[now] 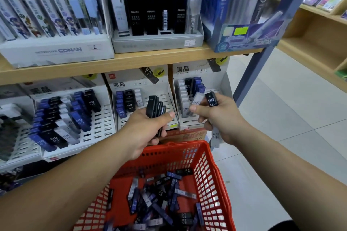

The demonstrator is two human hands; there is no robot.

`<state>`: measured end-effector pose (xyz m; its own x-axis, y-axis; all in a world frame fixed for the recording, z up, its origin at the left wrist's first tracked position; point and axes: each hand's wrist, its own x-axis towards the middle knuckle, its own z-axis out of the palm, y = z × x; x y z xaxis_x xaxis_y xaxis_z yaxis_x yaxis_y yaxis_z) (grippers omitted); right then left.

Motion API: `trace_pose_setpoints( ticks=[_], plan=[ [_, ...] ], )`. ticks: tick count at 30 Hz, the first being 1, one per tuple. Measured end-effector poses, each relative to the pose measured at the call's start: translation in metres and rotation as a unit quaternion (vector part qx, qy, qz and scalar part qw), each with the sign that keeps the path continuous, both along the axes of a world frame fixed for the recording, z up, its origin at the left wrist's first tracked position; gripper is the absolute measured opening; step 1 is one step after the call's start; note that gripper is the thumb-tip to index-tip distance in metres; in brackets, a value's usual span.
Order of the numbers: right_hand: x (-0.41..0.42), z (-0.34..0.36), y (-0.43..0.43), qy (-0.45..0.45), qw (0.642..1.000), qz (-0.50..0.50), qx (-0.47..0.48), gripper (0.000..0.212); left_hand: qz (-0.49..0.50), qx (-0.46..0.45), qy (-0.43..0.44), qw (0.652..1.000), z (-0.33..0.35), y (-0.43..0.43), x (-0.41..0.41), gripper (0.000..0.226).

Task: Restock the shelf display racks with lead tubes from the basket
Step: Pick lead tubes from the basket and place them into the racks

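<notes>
Over red basket [180, 144], mid-air: gripping fanned stack of black lead tubes [155, 106] in left hand [144, 131]; pinching black HB 0.7 tube [211, 100] plus clear tubes [197, 99] in right hand [223, 118], just before partly stocked lower-shelf display rack [185, 124]. Loose tubes [159, 193] heaped on basket floor.
</notes>
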<state>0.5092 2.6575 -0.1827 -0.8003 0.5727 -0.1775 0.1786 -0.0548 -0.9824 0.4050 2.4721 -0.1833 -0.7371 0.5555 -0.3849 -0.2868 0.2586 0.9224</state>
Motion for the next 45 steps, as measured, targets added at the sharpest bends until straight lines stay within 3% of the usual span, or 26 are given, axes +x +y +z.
trace_pose_setpoints(
  ticks=[8,15,20,23,26,30,32,36,42,45],
  plan=[
    [-0.005,-0.018,-0.002,-0.046,0.990,0.022,0.135,0.015,-0.013,0.006,-0.007,1.000,-0.007,0.001,0.008,0.035],
    [-0.018,-0.028,0.002,-0.120,0.958,0.057,0.252,0.014,-0.013,0.009,-0.006,1.000,-0.007,0.000,0.009,0.034],
    [-0.019,-0.020,-0.008,-0.145,0.943,0.037,0.296,0.035,-0.008,0.005,-0.005,1.000,-0.004,-0.003,0.008,0.038],
    [-0.011,-0.004,-0.008,-0.123,0.967,-0.005,0.221,0.041,-0.007,0.005,-0.009,1.000,-0.002,-0.006,0.007,0.038],
    [0.001,0.015,-0.001,-0.062,0.997,-0.052,0.020,0.039,-0.013,-0.004,0.002,1.000,0.000,-0.008,0.009,0.037],
    [0.008,0.034,-0.013,0.019,0.974,-0.021,-0.225,0.044,-0.045,-0.005,0.005,0.999,0.001,-0.004,0.022,0.041],
    [0.006,0.040,-0.026,0.058,0.951,-0.013,-0.302,0.047,-0.066,0.015,-0.010,0.998,0.003,0.000,0.031,0.040],
    [0.001,0.045,-0.040,0.090,0.942,-0.018,-0.324,0.047,-0.100,0.052,-0.044,0.993,0.010,0.002,0.047,0.043],
    [-0.007,0.042,-0.043,0.113,0.933,-0.047,-0.339,0.045,-0.072,0.059,-0.043,0.995,0.019,-0.011,0.040,0.041],
    [-0.005,0.041,-0.039,0.095,0.953,-0.054,-0.283,0.046,-0.059,0.052,-0.032,0.996,0.021,-0.020,0.031,0.037]
  ],
)
